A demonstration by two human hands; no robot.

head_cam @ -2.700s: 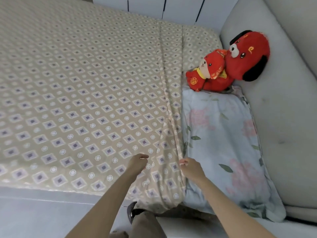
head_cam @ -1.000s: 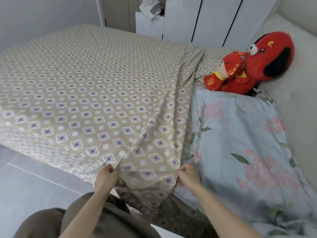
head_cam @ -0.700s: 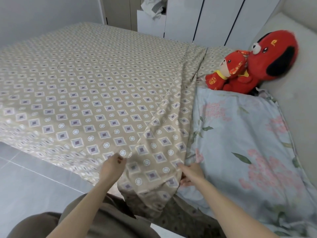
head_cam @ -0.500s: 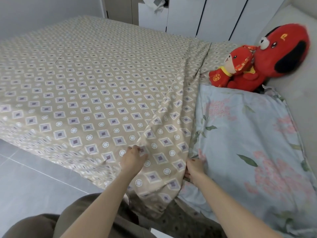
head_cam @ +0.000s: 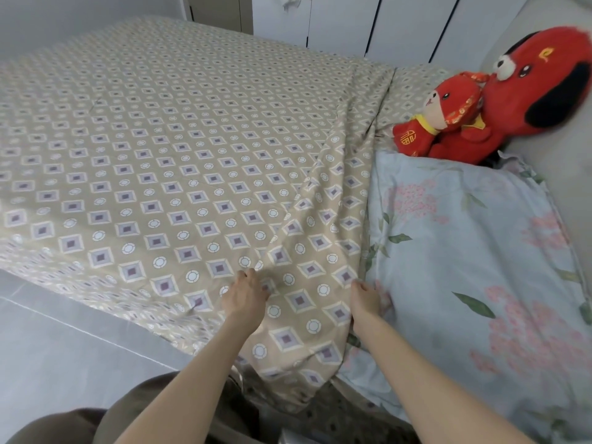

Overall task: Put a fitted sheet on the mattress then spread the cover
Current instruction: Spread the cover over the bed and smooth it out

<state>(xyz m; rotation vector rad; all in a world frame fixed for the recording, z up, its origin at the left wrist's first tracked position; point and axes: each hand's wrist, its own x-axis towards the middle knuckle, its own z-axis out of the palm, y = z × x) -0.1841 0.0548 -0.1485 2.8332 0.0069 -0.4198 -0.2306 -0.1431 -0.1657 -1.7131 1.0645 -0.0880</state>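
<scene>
A person's left hand [head_cam: 245, 294], at 6 o'clock in the head view, bunches a fold of the tan cloth cover [head_cam: 179, 174] printed with purple diamonds and white rings, its fingers curled into the fabric; the right hand [head_cam: 365, 299], just at its 3 o'clock, grasps the same cover's side edge, fingers curled over it where it meets the pale blue flower-printed pillow [head_cam: 474, 251]; a raised crease runs from between the hands toward 1 o'clock; the cover lies spread over the bed from 9 o'clock across to the pillow, its near border hanging over the bed's side above the grey tiled floor [head_cam: 64, 341]; the pillow fills the frame from 3 to 5 o'clock; two red plush toys [head_cam: 512, 100], one small and one large, lean together at 2 o'clock against the grey padded headboard [head_cam: 570, 174], touching the pillow's far end; white cupboard doors [head_cam: 346, 24] stand at 12 o'clock.
</scene>
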